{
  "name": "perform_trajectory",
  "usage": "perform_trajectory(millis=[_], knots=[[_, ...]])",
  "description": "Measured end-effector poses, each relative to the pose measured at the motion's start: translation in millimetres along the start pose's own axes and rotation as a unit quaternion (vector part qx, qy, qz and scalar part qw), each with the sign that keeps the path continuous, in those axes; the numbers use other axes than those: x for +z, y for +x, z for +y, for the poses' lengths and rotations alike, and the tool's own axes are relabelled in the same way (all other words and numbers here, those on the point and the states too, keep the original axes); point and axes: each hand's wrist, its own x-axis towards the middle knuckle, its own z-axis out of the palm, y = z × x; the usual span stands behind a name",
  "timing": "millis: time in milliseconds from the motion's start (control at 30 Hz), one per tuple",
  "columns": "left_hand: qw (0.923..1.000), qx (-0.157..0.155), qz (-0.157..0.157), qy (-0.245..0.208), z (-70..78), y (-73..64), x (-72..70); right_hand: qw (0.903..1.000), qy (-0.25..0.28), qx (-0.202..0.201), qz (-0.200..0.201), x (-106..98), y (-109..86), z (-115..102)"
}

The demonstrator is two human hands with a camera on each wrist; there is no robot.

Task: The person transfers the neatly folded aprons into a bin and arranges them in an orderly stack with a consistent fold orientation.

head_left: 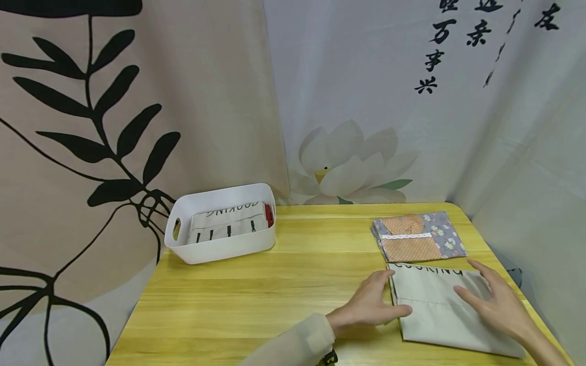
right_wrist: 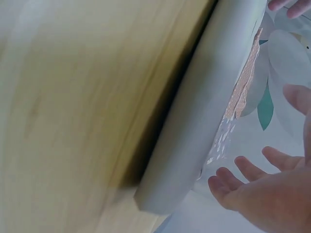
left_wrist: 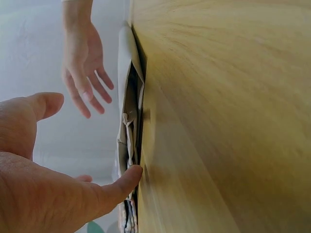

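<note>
On the right of the table lies a folded off-white cloth (head_left: 448, 310) with black lettering along its far edge. My left hand (head_left: 373, 303) is at its left edge, fingers spread and thumb over the cloth. In the left wrist view one fingertip of that hand (left_wrist: 63, 199) is right at the layered folds of the cloth (left_wrist: 130, 107). My right hand (head_left: 501, 305) is over the cloth's right part, fingers loosely extended and holding nothing. The right wrist view shows this hand (right_wrist: 274, 189) beside the cloth's thick rounded fold (right_wrist: 189, 116).
Just beyond the cloth lies a folded orange and grey-blue floral fabric stack (head_left: 416, 237) with a white lace strip. A white plastic basket (head_left: 229, 250) at the back left holds a folded lettered cloth (head_left: 229, 223) with a red item (head_left: 268, 215). Curtains hang behind the wooden table (head_left: 256, 305).
</note>
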Motion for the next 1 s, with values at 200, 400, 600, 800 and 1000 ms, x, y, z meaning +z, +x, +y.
perform_trajectory(millis=[200,400,600,800,1000], knots=[[1.0,-0.005,0.002,0.004,0.3,2.6,4.0,0.9997,0.001,-0.013,0.023,3.4,-1.9,11.6],[0.9997,-0.023,0.0,0.0,3.2,4.2,5.0,0.9999,-0.011,-0.004,0.01,3.6,-3.5,19.4],[0.9992,-0.041,0.001,0.004,5.4,7.5,7.2,0.9996,-0.022,0.011,-0.013,2.5,-5.1,25.3],[0.9986,-0.053,-0.001,-0.002,6.3,10.0,9.0,0.9993,-0.029,-0.008,0.024,8.2,-7.3,36.1],[0.9989,-0.042,0.004,-0.018,3.2,13.7,11.3,0.9981,-0.046,0.008,0.04,8.0,-9.5,37.8]])
